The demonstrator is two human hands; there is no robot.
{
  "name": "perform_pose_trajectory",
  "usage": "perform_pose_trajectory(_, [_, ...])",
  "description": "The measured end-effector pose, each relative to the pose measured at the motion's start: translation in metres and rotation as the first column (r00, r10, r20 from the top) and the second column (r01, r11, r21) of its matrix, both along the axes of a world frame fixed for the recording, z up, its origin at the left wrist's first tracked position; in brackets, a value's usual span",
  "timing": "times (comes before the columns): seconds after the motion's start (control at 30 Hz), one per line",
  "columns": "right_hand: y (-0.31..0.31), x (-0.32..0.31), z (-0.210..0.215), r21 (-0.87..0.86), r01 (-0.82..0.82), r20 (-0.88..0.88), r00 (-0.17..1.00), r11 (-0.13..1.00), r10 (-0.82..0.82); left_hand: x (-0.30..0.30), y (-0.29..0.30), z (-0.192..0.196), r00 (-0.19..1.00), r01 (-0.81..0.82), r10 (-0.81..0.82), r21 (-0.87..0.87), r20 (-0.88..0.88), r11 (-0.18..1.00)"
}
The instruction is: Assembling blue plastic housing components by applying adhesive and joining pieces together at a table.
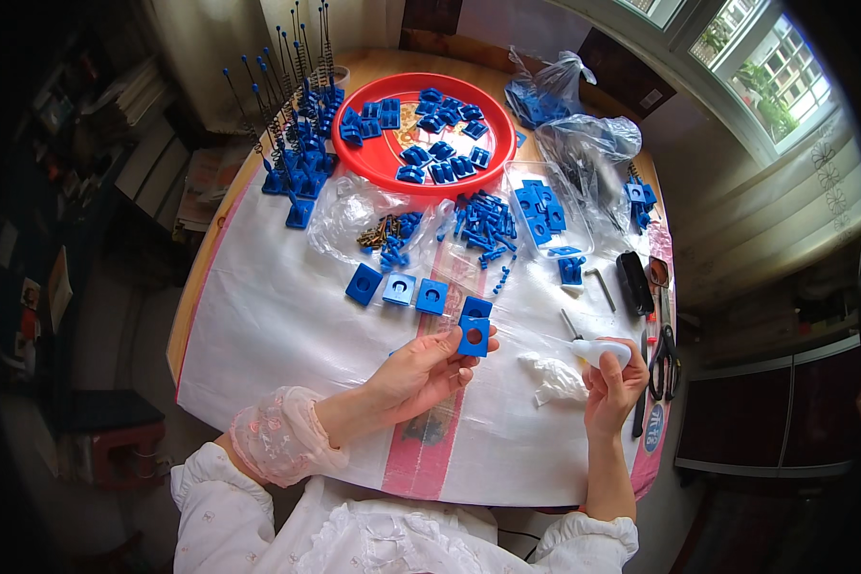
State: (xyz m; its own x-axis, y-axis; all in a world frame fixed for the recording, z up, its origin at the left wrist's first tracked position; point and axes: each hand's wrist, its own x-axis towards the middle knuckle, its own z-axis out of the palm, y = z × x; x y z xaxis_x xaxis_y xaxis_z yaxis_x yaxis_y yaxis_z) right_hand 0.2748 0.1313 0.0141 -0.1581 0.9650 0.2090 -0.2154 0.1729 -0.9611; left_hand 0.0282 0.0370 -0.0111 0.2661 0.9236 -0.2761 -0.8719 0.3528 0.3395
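Plainly, red tray (421, 187), clear box (576, 218) and left hand (419, 375) hold blue parts (480, 350).

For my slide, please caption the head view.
Left hand holds a holed blue piece, right hand a white bottle, before a red tray of blue parts.

1. Table (277, 373): clock centre; 12 farthest from wearer.
2. Round tray (347, 161): 12 o'clock; blocks (389, 113) inside.
3. Spring-stemmed stands (301, 172): 11 o'clock, left of tray.
4. Pins (485, 225): before tray.
5. Box (576, 230): 2 o'clock; plates (540, 212) inside.
6. Hex key (600, 290): 3 o'clock.
7. Scissors (667, 342): 4 o'clock.
8. Squeeze bottle (595, 352): in right hand (614, 387), behind tissue (553, 380).
9. Holed plate (485, 346): in left hand (421, 368).
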Motion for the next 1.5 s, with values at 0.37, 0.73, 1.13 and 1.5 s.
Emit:
perform_pose_trajectory(0.37, [-0.0004, -0.0013, 0.0009, -0.002, 0.014, 0.013, 1.0, 1.0, -0.014, -0.0004, -0.0007, -0.002, 1.0, 0.022, -0.021, 0.046, -0.012, 0.999])
perform_pose_trajectory(0.73, [-0.0004, -0.0005, -0.0003, -0.006, 0.014, 0.012, 1.0, 1.0, -0.014, -0.0007, -0.0004, -0.0041, 1.0, 0.018, -0.018, 0.044, 0.001, 0.999])
perform_pose_trajectory(1.13, [-0.001, -0.001, -0.0002, -0.008, 0.009, 0.015, 1.0, 1.0, -0.009, -0.0009, -0.0011, -0.0022, 0.999, 0.035, -0.034, 0.062, -0.018, 0.997])
perform_pose_trajectory(1.5, [-0.0014, -0.0025, 0.0016, -0.018, 0.007, 0.019, 1.0, 1.0, -0.006, -0.0007, -0.0011, -0.0026, 0.999, 0.038, -0.037, 0.053, -0.019, 0.998])
